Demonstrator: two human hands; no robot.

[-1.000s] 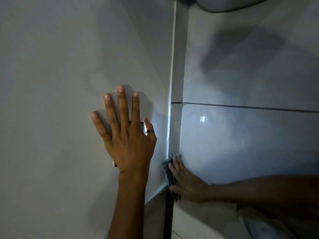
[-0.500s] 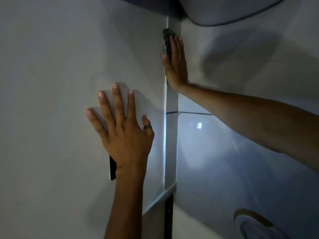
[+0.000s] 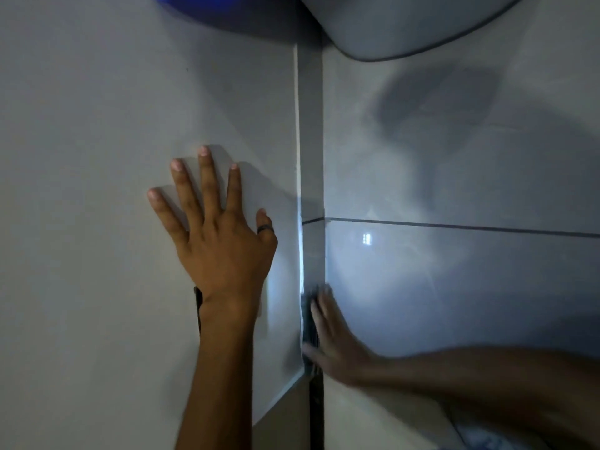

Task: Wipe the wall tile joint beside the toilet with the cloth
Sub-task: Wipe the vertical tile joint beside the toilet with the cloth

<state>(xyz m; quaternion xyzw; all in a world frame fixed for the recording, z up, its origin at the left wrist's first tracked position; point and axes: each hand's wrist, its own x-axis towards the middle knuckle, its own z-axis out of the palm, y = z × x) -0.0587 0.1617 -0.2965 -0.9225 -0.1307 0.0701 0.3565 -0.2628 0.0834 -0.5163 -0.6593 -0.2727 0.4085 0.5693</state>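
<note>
— Where do we have the cloth [image 3: 308,323]?
— Under our right hand [image 3: 334,342], pressed flat with fingers straight on the vertical tile joint [image 3: 311,157], low near its bottom.
— And our left hand [image 3: 220,241]?
— Left of it, open and spread flat on the wall [image 3: 97,157]; whether something dark sits under the wrist, we cannot tell.

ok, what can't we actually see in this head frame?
- Cloth: mostly hidden under the motion-blurred right hand.
- Dark flat object: covered by the left hand and wrist; identity unclear.
- Toilet: cut off by the top edge.
- Joint cleanliness: too dim.
</note>
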